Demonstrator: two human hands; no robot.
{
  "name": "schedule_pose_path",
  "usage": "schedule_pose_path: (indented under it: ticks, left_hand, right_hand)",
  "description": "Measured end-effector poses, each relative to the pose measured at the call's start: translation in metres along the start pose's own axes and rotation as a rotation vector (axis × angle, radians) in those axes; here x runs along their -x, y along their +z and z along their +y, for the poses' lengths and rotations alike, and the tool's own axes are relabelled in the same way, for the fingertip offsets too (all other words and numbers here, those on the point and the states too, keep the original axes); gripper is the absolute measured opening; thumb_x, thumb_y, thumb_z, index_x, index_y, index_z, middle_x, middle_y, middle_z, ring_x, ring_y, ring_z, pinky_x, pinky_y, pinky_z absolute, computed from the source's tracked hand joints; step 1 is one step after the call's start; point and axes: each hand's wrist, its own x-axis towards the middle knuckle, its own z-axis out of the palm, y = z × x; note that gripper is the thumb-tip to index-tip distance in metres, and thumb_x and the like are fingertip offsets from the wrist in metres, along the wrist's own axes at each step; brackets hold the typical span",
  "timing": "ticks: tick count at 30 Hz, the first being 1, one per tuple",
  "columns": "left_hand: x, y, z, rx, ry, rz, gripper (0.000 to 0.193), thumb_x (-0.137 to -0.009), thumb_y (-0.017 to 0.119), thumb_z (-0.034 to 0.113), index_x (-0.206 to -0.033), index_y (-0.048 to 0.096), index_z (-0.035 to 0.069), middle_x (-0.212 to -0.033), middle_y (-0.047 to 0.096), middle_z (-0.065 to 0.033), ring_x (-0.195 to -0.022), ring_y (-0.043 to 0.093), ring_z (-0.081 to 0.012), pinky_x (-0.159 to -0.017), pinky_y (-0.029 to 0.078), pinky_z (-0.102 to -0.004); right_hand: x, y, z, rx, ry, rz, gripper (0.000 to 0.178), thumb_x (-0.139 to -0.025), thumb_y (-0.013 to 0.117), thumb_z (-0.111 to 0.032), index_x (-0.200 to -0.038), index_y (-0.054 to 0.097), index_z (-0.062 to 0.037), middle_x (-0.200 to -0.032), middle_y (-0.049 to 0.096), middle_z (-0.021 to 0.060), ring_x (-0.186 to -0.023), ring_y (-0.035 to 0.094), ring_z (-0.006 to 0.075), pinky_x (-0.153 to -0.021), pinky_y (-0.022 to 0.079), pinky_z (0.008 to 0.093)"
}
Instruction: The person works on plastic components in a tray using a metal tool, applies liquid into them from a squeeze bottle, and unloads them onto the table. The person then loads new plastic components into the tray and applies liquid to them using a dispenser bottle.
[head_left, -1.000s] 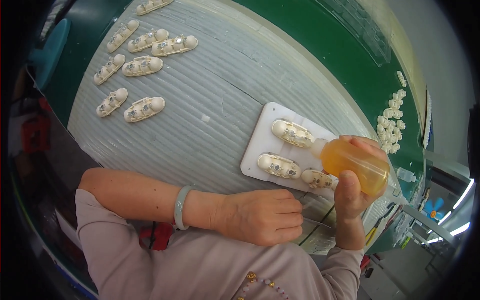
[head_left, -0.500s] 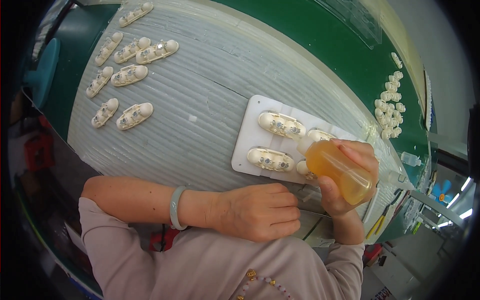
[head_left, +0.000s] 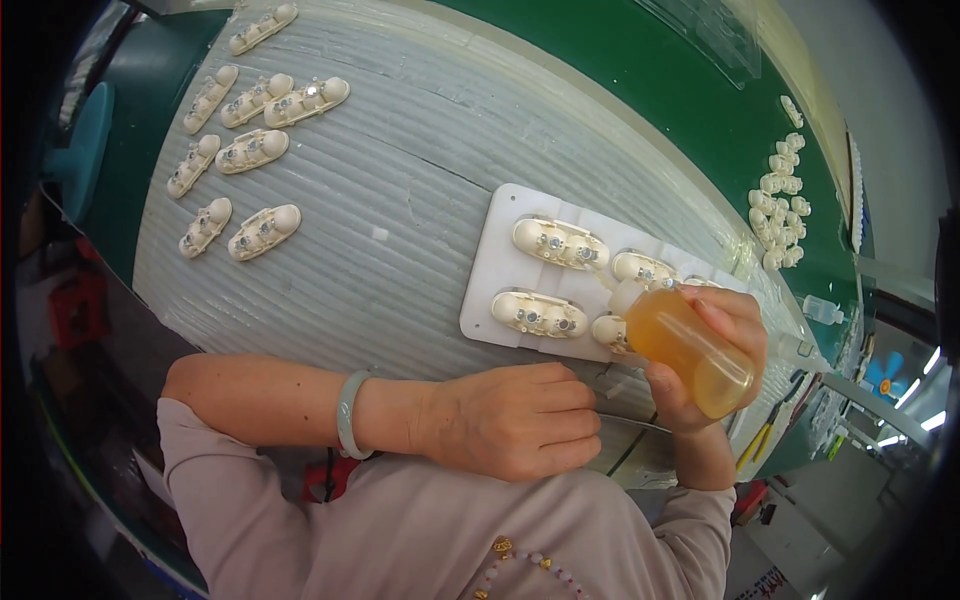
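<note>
Amber bottle [head_left: 690, 358]: tilted in my right hand [head_left: 745, 325], above the nearer part of the white board [head_left: 486, 272], with its nozzle [head_left: 612, 285] aimed up and to the left.
Right hand: gripping the bottle, thumb on the near side, fingers around the far side; how hard I squeeze I cannot tell.
Upper-left piece [head_left: 556, 242]: seated on the board, its right end just beside the nozzle; contact or flow I cannot make out.
Nozzle shift: against half a second ago, its base stands slightly farther from that piece, down and to the right.
Upper neighbour [head_left: 643, 269]: more of it now shows past the bottle than half a second ago.
Shift's meaning: as I judge it, a small repositioning around the same piece's right end; whether that spot is finished I cannot tell.
Lower-left piece [head_left: 539, 314]: in place on the board, well within view, matching how it lies half a second earlier.
Left hand [head_left: 515, 422]: curled loosely, back upward, near the board's near edge, as before; nothing shows in it.
Ribbed sheet [head_left: 370, 270]: under the board, with similar loose pieces [head_left: 265, 233] spread toward its left side, well apart from the bottle.
</note>
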Motion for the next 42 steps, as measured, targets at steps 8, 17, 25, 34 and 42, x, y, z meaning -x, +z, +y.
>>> schedule_pose_path:
  ticks: [8, 17, 25, 34, 42]
  left_hand:
    - [0.0, -0.001, 0.0, -0.002, -0.007, -0.019, 0.02, -0.061, 0.06, 0.01, -0.078, 0.055, 0.0, -0.072, 0.048, -0.0058, -0.07, 0.051, -0.0199, -0.064, 0.044, -0.0307]
    - [0.0, 0.0, 0.0, -0.018, -0.015, -0.015, 0.019, -0.06, 0.059, 0.01, -0.076, 0.055, 0.001, -0.071, 0.048, -0.0056, -0.071, 0.051, -0.0195, -0.064, 0.044, -0.0305]
    - [0.0, -0.001, 0.0, -0.001, -0.018, -0.036, 0.019, -0.06, 0.06, 0.01, -0.077, 0.055, 0.0, -0.071, 0.048, -0.0056, -0.071, 0.051, -0.0194, -0.063, 0.044, -0.0303]
    - [-0.002, -0.01, 0.0, 0.013, -0.025, -0.159, 0.016, -0.075, 0.061, 0.008, -0.088, 0.059, 0.0, -0.084, 0.058, -0.0088, -0.078, 0.056, -0.0218, -0.066, 0.047, -0.0317]
    - [-0.002, -0.01, 0.001, 0.026, -0.034, -0.176, 0.015, -0.075, 0.061, 0.007, -0.088, 0.059, 0.0, -0.084, 0.058, -0.0089, -0.078, 0.056, -0.022, -0.066, 0.048, -0.032]
  right_hand:
    - [0.0, 0.007, 0.001, -0.025, -0.03, 0.024, 0.063, -0.063, 0.085, -0.019, -0.111, 0.05, 0.0006, -0.103, 0.057, 0.0185, -0.091, 0.06, 0.0248, -0.072, 0.051, 0.0296]
    - [0.0, 0.009, 0.003, 0.005, -0.025, -0.017, 0.062, -0.063, 0.085, -0.019, -0.111, 0.051, 0.0012, -0.102, 0.058, 0.0183, -0.091, 0.06, 0.0244, -0.072, 0.051, 0.0286]
    - [0.013, -0.002, 0.001, 0.093, 0.009, 0.023, 0.065, -0.065, 0.084, -0.027, -0.112, 0.048, 0.0005, -0.101, 0.058, 0.0178, -0.09, 0.059, 0.026, -0.072, 0.05, 0.0319]
    - [0.015, -0.006, 0.0, 0.143, -0.017, 0.018, 0.066, -0.062, 0.086, -0.023, -0.112, 0.05, 0.0001, -0.1, 0.059, 0.0159, -0.088, 0.06, 0.0244, -0.07, 0.05, 0.0295]
    - [0.013, -0.001, 0.0, 0.125, -0.017, 0.044, 0.065, -0.06, 0.087, -0.017, -0.112, 0.051, -0.0003, -0.1, 0.059, 0.0165, -0.087, 0.06, 0.0238, -0.069, 0.05, 0.028]
